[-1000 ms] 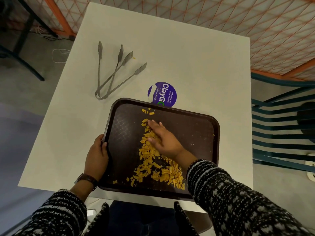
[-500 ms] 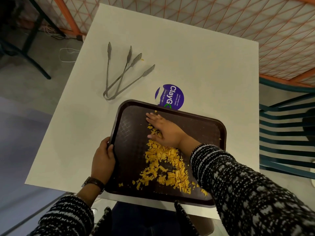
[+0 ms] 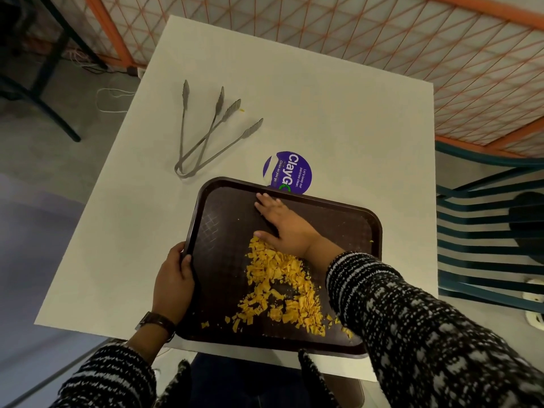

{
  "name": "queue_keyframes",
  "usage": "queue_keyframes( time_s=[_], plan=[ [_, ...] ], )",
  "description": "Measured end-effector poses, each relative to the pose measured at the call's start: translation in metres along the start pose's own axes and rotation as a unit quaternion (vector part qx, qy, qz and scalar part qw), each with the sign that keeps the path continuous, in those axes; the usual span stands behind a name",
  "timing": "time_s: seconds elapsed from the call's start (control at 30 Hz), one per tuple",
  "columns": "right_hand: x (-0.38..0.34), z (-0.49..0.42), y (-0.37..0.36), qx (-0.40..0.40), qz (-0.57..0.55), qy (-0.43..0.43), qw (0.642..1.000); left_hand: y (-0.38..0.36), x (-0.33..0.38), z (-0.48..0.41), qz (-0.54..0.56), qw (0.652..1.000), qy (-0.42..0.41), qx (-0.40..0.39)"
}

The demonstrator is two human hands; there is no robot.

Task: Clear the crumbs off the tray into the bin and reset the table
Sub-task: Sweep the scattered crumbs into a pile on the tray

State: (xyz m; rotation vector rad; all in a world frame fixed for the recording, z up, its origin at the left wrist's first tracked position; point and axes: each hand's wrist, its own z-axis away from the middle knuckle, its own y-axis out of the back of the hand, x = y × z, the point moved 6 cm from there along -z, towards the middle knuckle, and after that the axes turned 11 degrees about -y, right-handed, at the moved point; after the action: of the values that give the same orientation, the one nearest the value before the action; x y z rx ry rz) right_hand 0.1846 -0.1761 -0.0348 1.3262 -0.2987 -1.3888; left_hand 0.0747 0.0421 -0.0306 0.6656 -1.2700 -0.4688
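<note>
A dark brown tray (image 3: pixel 347 219) lies at the near edge of the white table (image 3: pixel 338 119), its near rim hanging over the edge. Yellow crumbs (image 3: pixel 279 287) are heaped in the tray's middle and near part. My left hand (image 3: pixel 173 278) grips the tray's left rim. Flat on the tray, my right hand (image 3: pixel 282 222) has its fingers apart, with the fingertips near the far rim and the palm's edge against the crumb pile. No bin is in view.
Two metal tongs (image 3: pixel 206 134) lie crossed on the table's far left. A purple round sticker (image 3: pixel 290 172) sits just beyond the tray. A teal chair (image 3: pixel 485 231) stands to the right, and an orange mesh fence (image 3: pixel 382 33) runs behind the table.
My right hand has slid from the tray's middle to its far rim, and the loose crumbs at the far side are now hidden or gathered. The left hand keeps its grip.
</note>
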Motion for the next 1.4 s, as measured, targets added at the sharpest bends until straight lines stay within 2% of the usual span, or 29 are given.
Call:
queue_keyframes(
  time_s=[0.1,0.23,0.3,0.37,0.47,0.57,0.67,0.77,1.0,1.23,1.3,1.4],
  plan=[
    [0.0,0.009,-0.005,-0.014,-0.028,-0.012,0.999,0.0,0.0,-0.001,0.005,1.0,0.0,0.002],
    [-0.013,0.041,-0.021,-0.048,-0.056,0.019,0.997,-0.002,-0.003,-0.002,0.008,1.0,0.003,-0.003],
    [-0.017,0.054,-0.025,-0.058,-0.106,0.002,0.993,-0.002,-0.002,-0.002,0.009,1.0,0.0,-0.003],
    [-0.011,0.059,-0.014,-0.009,-0.206,-0.056,0.977,-0.002,-0.002,-0.002,0.01,1.0,-0.001,-0.004],
    [0.017,0.069,0.01,0.132,-0.31,-0.147,0.93,-0.003,-0.003,-0.001,0.01,1.0,-0.001,-0.004],
    [0.054,0.092,0.015,0.208,-0.28,-0.208,0.914,-0.002,-0.004,-0.001,0.005,1.0,-0.001,-0.005],
    [0.084,0.112,0.003,0.196,-0.193,-0.242,0.93,-0.003,-0.004,-0.002,0.004,1.0,-0.001,-0.009],
    [0.095,0.117,-0.011,0.166,-0.16,-0.263,0.937,-0.004,-0.004,-0.002,0.003,1.0,0.0,-0.009],
    [0.038,0.096,-0.038,0.14,-0.182,-0.192,0.954,-0.003,-0.001,0.002,-0.003,1.0,-0.001,-0.003],
    [0.004,0.09,-0.048,0.057,-0.264,-0.114,0.956,-0.002,0.003,0.003,-0.013,1.0,-0.003,0.002],
    [0.014,0.101,-0.036,0.111,-0.258,-0.137,0.95,-0.002,0.003,0.002,-0.011,1.0,-0.002,0.002],
    [0.058,0.125,-0.013,0.235,-0.228,-0.244,0.913,-0.004,0.002,-0.001,-0.001,1.0,0.003,0.002]
  ],
)
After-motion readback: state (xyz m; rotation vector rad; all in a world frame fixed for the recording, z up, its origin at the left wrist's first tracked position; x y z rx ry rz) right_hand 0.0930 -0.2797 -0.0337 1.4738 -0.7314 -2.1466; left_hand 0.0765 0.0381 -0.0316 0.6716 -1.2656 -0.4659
